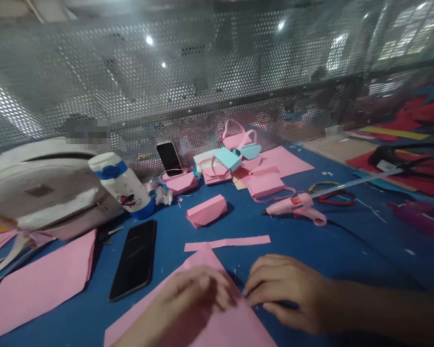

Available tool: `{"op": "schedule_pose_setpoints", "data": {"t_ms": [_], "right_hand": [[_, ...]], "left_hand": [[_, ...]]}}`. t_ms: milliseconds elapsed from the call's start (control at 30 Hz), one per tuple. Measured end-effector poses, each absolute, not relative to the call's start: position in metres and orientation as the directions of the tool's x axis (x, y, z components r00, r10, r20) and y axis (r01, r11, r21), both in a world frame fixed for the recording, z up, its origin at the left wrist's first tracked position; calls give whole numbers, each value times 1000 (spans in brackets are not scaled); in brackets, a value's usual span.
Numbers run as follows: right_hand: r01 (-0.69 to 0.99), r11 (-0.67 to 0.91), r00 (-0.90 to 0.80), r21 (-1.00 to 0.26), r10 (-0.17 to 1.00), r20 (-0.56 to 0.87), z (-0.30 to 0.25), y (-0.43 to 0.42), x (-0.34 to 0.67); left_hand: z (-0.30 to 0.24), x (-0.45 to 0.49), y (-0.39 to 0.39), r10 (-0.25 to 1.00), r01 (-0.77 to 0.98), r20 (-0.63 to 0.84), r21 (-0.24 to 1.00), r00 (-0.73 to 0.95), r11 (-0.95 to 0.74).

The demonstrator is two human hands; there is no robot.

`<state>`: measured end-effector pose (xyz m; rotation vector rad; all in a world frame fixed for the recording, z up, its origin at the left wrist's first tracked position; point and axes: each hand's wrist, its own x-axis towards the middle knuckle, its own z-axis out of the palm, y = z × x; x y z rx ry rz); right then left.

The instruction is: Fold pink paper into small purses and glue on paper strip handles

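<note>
One pink sheet (240, 325), partly behind left hand (198, 289)

A small workshop for paper craft, it seems.
The blue worktop (173, 229) carries a pink glue gun (292, 207), pink paper sheets (246, 327), folded paper bags (269, 185) and scraps (164, 195); behind it stands a perforated metal panel (202, 72).

In front of you, the large pink paper sheet (235, 327) lies on the blue tabletop (311, 253), set diagonally so that one corner points away from you. Its straight right edge slants down toward your right, its left edge toward your left, and its near part runs out of view. Shadow darkens its middle.
</note>
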<state>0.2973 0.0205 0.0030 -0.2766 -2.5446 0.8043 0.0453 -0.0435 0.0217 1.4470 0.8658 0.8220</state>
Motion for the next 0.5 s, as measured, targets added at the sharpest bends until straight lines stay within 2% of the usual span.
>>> {"op": "schedule_pose_setpoints", "data": {"t_ms": [33,67,100,133,233,367,433,500], "right_hand": [[31,826,-877,-563,292,380,2,20,298],[13,840,-883,-543,264,387,0,19,298],[-5,852,-890,-524,236,391,0,19,298],[-20,862,-895,-506,211,394,-1,18,299],[-57,880,-892,-471,167,421,-5,15,300],[-75,909,-882,-409,131,452,-5,15,300],[-105,941,-880,-322,63,471,4,13,300],[-166,961,-869,-221,-36,494,18,6,302]], "left_hand": [[17,41,-42,949,-143,-97,979,301,146],[13,37,-43,975,-299,-163,932,153,203],[11,33,-45,981,-422,-195,888,11,181],[10,31,-49,958,-471,-285,845,4,254],[16,35,-60,932,-484,-362,811,25,328],[24,54,-58,916,-576,-399,759,-43,303],[25,63,-51,882,-558,-467,748,-58,359],[25,71,-47,876,-535,-468,773,-117,341]]}}
